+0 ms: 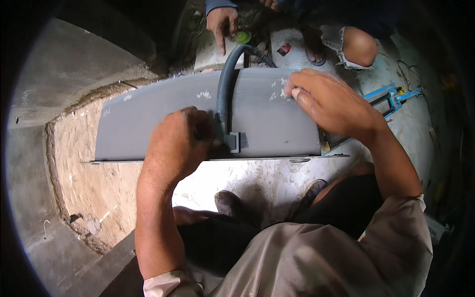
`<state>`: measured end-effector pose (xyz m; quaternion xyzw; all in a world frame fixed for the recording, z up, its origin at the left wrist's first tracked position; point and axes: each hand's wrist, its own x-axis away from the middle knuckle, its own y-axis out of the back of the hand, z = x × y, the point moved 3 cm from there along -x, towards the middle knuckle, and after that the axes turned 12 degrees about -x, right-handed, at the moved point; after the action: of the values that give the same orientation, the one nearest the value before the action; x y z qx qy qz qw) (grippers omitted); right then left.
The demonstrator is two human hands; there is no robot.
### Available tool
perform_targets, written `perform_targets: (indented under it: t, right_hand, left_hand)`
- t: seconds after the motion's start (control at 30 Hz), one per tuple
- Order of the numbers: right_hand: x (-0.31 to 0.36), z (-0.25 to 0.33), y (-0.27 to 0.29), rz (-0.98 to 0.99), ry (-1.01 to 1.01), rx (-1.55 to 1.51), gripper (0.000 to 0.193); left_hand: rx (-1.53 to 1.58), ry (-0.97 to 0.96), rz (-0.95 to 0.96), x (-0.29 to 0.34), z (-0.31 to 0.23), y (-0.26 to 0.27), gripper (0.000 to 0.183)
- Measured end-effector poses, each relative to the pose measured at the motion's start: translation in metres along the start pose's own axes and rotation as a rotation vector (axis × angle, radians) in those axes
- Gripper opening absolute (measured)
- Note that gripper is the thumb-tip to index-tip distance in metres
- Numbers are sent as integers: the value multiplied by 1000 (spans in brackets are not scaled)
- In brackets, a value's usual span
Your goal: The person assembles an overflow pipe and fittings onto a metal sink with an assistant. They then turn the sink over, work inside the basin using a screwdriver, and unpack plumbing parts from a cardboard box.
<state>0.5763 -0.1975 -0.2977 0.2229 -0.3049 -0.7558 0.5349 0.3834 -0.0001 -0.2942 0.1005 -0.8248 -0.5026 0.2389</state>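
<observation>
A long grey panel-like piece (163, 116) with a curved far edge and white scuffs lies in front of me. A grey corrugated hose (225, 79) arches over its far edge and runs down to a rectangular grey fitting (234, 142) near the straight close edge. My left hand (183, 136), slightly blurred, is closed just left of the fitting and hose end; its fingers hide whatever they grip. On the panel's right part rests my right hand (326, 101), its fingers curled and pressed together near white scuffs. What it pinches, if anything, cannot be made out.
Across the panel, another person's hand (222, 24) points downward, with that person's knee (359, 47) at upper right. A blue tool frame (391, 99) lies on the floor at right. Grey walls (74, 69) and a rough dirt-coloured strip (94, 183) border the left side.
</observation>
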Motion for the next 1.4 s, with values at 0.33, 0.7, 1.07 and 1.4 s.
perform_targets:
  t: [0.33, 0.7, 1.07, 1.4]
  right_hand:
    - [-102, -93, -1, -43, -45, -52, 24]
    - [29, -80, 63, 64, -241, -187, 39]
    - [383, -200, 296, -1618, -1028, 152, 87]
    - [291, -126, 258, -891, -806, -439, 49]
  left_hand:
    - [-33, 47, 78, 0, -3, 9, 22]
    - [64, 89, 16, 1, -7, 9, 22]
    - [-280, -99, 53, -1, -10, 5, 22]
    - [-126, -78, -18, -15, -3, -2, 16]
